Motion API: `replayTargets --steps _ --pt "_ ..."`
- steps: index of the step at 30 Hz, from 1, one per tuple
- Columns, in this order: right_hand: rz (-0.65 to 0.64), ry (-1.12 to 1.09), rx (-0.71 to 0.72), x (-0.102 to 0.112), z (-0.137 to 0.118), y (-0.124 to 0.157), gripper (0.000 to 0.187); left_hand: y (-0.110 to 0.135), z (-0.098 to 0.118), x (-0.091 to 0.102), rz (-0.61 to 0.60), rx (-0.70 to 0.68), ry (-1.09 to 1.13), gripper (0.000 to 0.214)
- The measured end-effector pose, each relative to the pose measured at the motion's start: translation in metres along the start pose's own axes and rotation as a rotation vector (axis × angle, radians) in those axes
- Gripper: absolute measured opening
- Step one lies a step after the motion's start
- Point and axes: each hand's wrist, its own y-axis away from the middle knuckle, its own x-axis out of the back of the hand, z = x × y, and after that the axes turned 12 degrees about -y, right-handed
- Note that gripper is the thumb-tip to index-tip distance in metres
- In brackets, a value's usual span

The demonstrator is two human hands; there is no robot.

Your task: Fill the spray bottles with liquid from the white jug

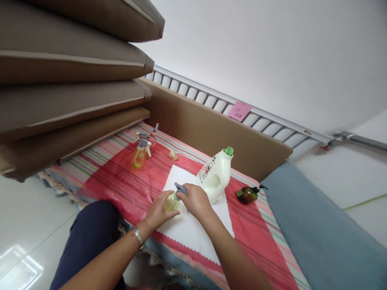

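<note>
Low over the white cloth (pixel 193 233), my left hand (pixel 159 209) is wrapped round a small clear spray bottle (pixel 172 202) with a yellowish tint. The bottle stands about upright. My right hand (pixel 195 199) is closed on its grey spray head (pixel 180 188), at the bottle's neck. Whether the head is screwed tight or loose I cannot tell. Just beyond my right hand stands a large cream jug (pixel 222 175) with a handle, a printed label and a green cap (pixel 229 151).
At the back left stand an amber spray bottle (pixel 139 158) and a pinkish one (pixel 152 141), near a small clear cap-like piece (pixel 173 155). A dark green pump bottle (pixel 247 195) lies at right. Stacked cushions (pixel 72 64) overhang the left; a brown board (pixel 196 125) borders the back.
</note>
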Motion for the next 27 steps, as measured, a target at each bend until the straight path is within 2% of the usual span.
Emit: replayTargets --steps 7,15,27 --pt "0.013 -0.042 -0.003 -0.0014 -0.0005 0.0008 0.018 0.0008 -0.0051 -0.0036 0.041 -0.015 -0.001 0.066" --pt "0.006 -0.074 -0.04 -0.0044 0.0013 -0.002 0.018 -0.0009 -0.002 -0.001 -0.003 -0.003 0.011 0.066" --pt "0.026 -0.03 -0.056 -0.0057 -0.0029 -0.0015 0.02 0.001 -0.0042 -0.0017 0.012 -0.033 0.01 0.067"
